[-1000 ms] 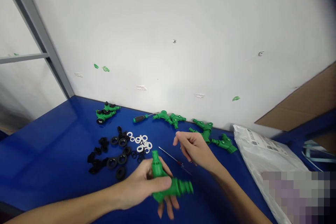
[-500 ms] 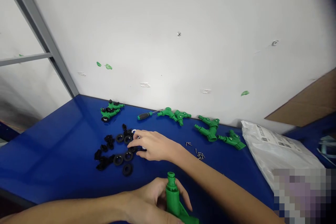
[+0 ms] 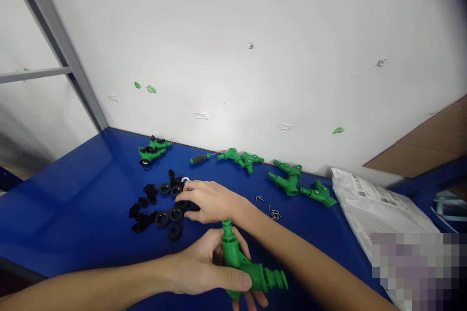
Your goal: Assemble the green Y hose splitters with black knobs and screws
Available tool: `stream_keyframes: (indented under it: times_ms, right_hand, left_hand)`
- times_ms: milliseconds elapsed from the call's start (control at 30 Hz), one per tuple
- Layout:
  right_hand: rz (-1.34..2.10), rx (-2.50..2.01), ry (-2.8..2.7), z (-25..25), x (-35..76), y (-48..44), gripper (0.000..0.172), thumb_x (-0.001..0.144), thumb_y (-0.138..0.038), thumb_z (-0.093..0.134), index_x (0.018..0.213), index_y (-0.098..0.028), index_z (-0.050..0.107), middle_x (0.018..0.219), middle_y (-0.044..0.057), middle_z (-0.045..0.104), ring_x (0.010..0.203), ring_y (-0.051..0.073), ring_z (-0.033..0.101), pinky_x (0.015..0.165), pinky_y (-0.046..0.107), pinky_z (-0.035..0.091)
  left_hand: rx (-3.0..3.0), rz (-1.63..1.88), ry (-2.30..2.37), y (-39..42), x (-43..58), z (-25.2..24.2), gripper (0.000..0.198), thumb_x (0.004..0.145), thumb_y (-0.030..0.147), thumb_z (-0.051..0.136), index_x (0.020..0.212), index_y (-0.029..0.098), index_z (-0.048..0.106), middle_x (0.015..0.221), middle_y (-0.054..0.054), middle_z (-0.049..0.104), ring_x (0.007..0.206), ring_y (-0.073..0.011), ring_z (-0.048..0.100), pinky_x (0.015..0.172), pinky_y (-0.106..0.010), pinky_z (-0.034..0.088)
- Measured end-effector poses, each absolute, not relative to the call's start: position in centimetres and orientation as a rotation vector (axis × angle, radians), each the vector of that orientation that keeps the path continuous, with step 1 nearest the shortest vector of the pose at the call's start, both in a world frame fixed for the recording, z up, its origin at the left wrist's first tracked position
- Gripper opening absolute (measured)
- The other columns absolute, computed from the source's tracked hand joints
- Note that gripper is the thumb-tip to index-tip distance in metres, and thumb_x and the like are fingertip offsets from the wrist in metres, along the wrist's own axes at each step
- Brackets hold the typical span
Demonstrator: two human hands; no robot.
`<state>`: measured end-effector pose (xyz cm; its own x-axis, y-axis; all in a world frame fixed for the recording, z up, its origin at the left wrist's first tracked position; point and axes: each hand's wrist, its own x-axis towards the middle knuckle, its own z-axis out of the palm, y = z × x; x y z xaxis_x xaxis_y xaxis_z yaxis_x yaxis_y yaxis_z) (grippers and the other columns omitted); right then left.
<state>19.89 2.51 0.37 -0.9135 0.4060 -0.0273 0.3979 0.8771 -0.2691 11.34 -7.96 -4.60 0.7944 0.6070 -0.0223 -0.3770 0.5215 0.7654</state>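
tabletop [image 3: 80, 194], blue, meets white wall [image 3: 233, 24], left grip [image 3: 202, 263] clamping green connector [image 3: 232, 255], right grip [image 3: 213, 201] apart.

Left hand [image 3: 200, 262] grips green Y-shaped plastic fitting [image 3: 257, 274], six o'clock from view centre. Right hand [image 3: 211, 201] near round, black, rubbery rings [image 3: 170, 232], seven o'clock.

- The left forearm [image 3: 109, 279], at the near left, is bare as far as it shows, slim and smooth in outline, narrowing toward the wrist.
- The left hand [image 3: 199, 262] is bare, with slender fingers, some partly hidden.
- Its thumb [image 3: 229, 279] is long and straight-sided, tipped with a short, rounded nail [image 3: 245, 281].
- The right forearm [image 3: 302, 252], running in from the near right, is equally bare and slim.
- The right hand [image 3: 213, 201], farther off, is bare too: a smooth back, thin fingers; its nails are too small to make out.
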Motion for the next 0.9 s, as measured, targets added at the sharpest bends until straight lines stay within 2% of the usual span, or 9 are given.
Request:
stream_keyframes:
  times_ms: [133, 200, 333, 433, 533, 600, 733, 800, 900]
  right_hand:
    - [0.462, -0.658, -2.976, 0.2, 19.4, 2.7, 0.024, 0.090, -0.021, 0.067, 0.113, -0.018, 0.069, 0.113, 0.009, 0.066, 0.090, 0.021, 0.065, 0.069, 0.030, 0.047]
    - [0.476, -0.702, -2.919, 0.5, 19.7, 2.9, 0.025, 0.090, -0.023, 0.068, 0.113, -0.015, 0.068, 0.109, 0.009, 0.066, 0.086, 0.020, 0.064, 0.071, 0.030, 0.048]
    - [0.524, -0.777, -2.760, 1.5, 21.9, 3.2, 0.032, 0.095, -0.022, 0.059, 0.125, -0.015, 0.064, 0.103, 0.009, 0.064, 0.081, 0.017, 0.061, 0.073, 0.030, 0.049]
    - [0.676, -0.830, -2.510, 2.1, 24.6, 2.8, 0.025, 0.094, -0.021, 0.059, 0.115, -0.017, 0.071, 0.096, 0.007, 0.064, 0.074, 0.014, 0.060, 0.067, 0.028, 0.049]
    - [0.852, -0.948, -2.193, 2.3, 28.0, 1.7, 0.020, 0.089, -0.029, 0.065, 0.102, -0.017, 0.073, 0.089, 0.005, 0.067, 0.072, 0.015, 0.061, 0.067, 0.029, 0.052]
    - [0.969, -1.041, -1.968, 2.1, 30.3, 0.8, 0.022, 0.086, -0.037, 0.070, 0.096, -0.017, 0.070, 0.085, 0.005, 0.070, 0.073, 0.017, 0.065, 0.069, 0.032, 0.054]
    - [1.018, -1.139, -1.634, 0.7, 33.9, -1.1, 0.030, 0.082, -0.047, 0.073, 0.089, -0.018, 0.069, 0.069, 0.003, 0.070, 0.062, 0.017, 0.064, 0.058, 0.030, 0.053]
    - [1.078, -1.122, -1.553, -0.3, 34.6, -1.9, 0.032, 0.083, -0.049, 0.072, 0.088, -0.017, 0.069, 0.067, 0.004, 0.070, 0.059, 0.015, 0.063, 0.057, 0.029, 0.052]
    - [1.293, -1.032, -1.446, -1.7, 34.4, -2.9, 0.034, 0.085, -0.050, 0.071, 0.090, -0.017, 0.068, 0.069, 0.005, 0.072, 0.060, 0.016, 0.064, 0.059, 0.030, 0.053]
  left_hand:
    - [0.924, 0.656, 0.457, -8.0, 11.0, -3.6, 0.046, 0.073, 0.041, 0.084, 0.091, 0.019, 0.047, 0.085, -0.008, 0.076, 0.068, -0.0145, 0.068, 0.062, -0.024, 0.045]
    - [0.936, 0.671, 0.508, -7.9, 10.9, -3.0, 0.046, 0.071, 0.039, 0.085, 0.087, 0.019, 0.047, 0.086, -0.009, 0.076, 0.067, -0.0133, 0.065, 0.061, -0.024, 0.046]
    - [0.890, 0.755, 0.586, -7.6, 11.0, -2.4, 0.045, 0.058, 0.029, 0.092, 0.077, 0.016, 0.054, 0.083, -0.004, 0.070, 0.064, -0.0132, 0.063, 0.057, -0.024, 0.048]
    - [0.848, 0.824, 0.680, -7.3, 11.0, -2.2, 0.042, 0.051, 0.024, 0.095, 0.071, 0.014, 0.059, 0.080, -0.001, 0.066, 0.062, -0.0120, 0.061, 0.055, -0.025, 0.051]
    - [0.852, 0.864, 0.778, -7.0, 10.9, -1.9, 0.039, 0.049, 0.024, 0.096, 0.066, 0.013, 0.062, 0.076, -0.003, 0.069, 0.062, -0.0133, 0.063, 0.056, -0.025, 0.052]
    - [0.860, 0.888, 0.832, -6.8, 10.8, -1.7, 0.037, 0.050, 0.027, 0.096, 0.065, 0.012, 0.065, 0.072, -0.003, 0.070, 0.058, -0.0126, 0.062, 0.053, -0.024, 0.051]
    - [0.814, 0.951, 0.866, -6.6, 10.8, -1.1, 0.034, 0.054, 0.033, 0.094, 0.067, 0.013, 0.070, 0.056, -0.001, 0.066, 0.047, -0.0104, 0.056, 0.044, -0.022, 0.043]
    - [0.771, 0.962, 0.831, -6.5, 10.8, -0.9, 0.033, 0.056, 0.033, 0.094, 0.064, 0.013, 0.070, 0.057, -0.002, 0.068, 0.051, -0.0118, 0.059, 0.048, -0.023, 0.047]
    - [0.720, 0.953, 0.828, -6.4, 10.9, -0.8, 0.029, 0.060, 0.031, 0.093, 0.065, 0.012, 0.072, 0.065, -0.003, 0.071, 0.063, -0.0136, 0.066, 0.065, -0.026, 0.056]
